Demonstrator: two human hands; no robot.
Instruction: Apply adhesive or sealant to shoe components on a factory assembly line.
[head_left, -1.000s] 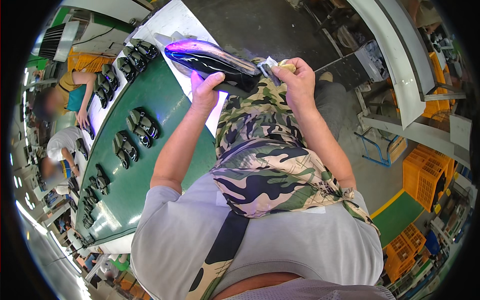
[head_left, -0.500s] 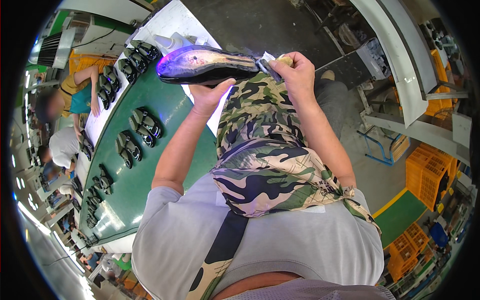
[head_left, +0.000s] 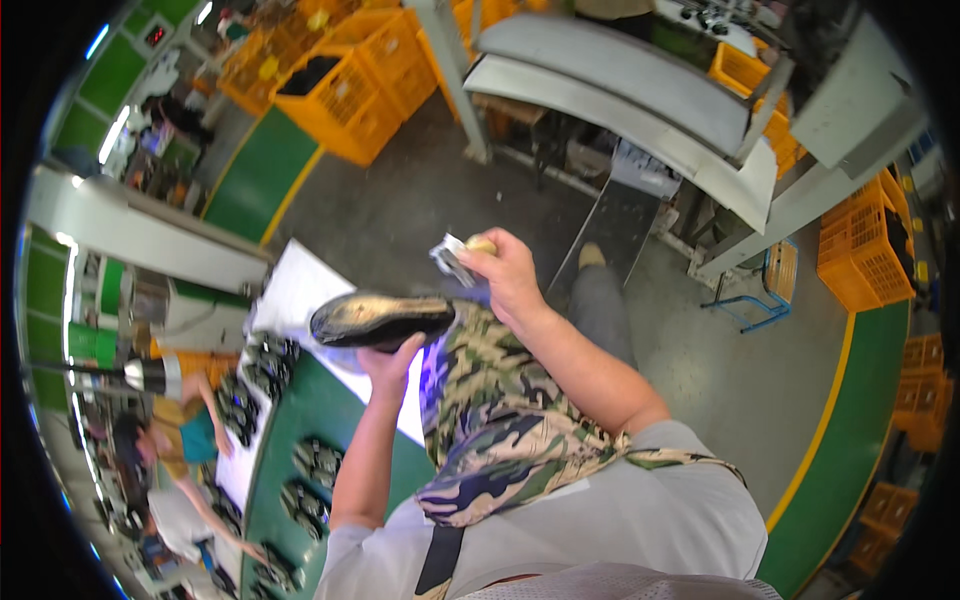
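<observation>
My left hand (head_left: pixel 388 365) grips a black shoe upper (head_left: pixel 335 328) from below, its tan underside (head_left: pixel 375 312) turned up toward me. The shoe lies sideways above the corner of the white table edge. To the right of it and apart from it, my right hand (head_left: pixel 510 272) pinches a small tool with a yellowish handle (head_left: pixel 480 245). White and dark grey material (head_left: pixel 448 258) shows at the tool's tip; its exact kind is unclear. A camouflage apron (head_left: pixel 500 400) covers my front below both hands.
A green conveyor belt (head_left: pixel 335 400) with pairs of dark shoes (head_left: pixel 305 505) runs along my left. Two co-workers (head_left: pixel 180 440) stand at its far side. Orange crates (head_left: pixel 345 110) stand ahead, more crates (head_left: pixel 865 245) at right, with a blue-framed stool (head_left: pixel 765 290) nearby.
My view has turned, bringing more crates and floor into sight. My right hand and its tool have come away from the shoe's end. My left hand still holds the shoe.
</observation>
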